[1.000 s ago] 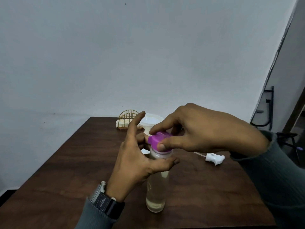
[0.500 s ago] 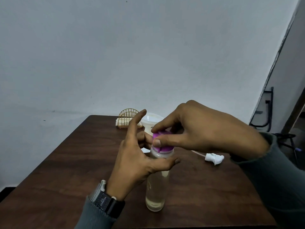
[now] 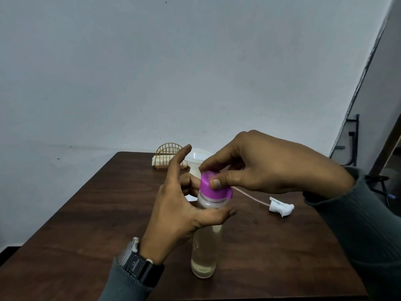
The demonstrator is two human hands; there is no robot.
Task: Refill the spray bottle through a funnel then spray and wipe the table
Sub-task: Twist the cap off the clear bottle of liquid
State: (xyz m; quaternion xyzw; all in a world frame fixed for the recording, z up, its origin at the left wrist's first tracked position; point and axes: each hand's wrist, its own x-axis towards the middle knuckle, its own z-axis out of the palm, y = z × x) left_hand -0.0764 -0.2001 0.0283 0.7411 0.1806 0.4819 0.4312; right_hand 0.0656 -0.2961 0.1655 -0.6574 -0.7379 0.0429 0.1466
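- Head view: the left hand (image 3: 186, 213) wraps the neck of the clear bottle (image 3: 206, 253), thumb across the front and index finger raised free. The bottle stands upright on the wooden table (image 3: 86, 213), partly filled with pale liquid.
- The right hand (image 3: 271, 168) pinches the purple cap (image 3: 213, 187) on top, thumb and fingertips closed on its side.
- Likely risk: if the cap gives with a jerk, this tall, narrow bottle may tip and spill (only the left hand steadies it).
- The small cap could also slip from the pinch.
- The white funnel (image 3: 198, 161) stands just behind the hands, its base hidden.
- The trigger spray head (image 3: 281, 208) lies to the right, its tube running under the right hand, where a careless sweep could knock it.
- A gold wire holder (image 3: 168, 156) with cloth sits at the far edge.
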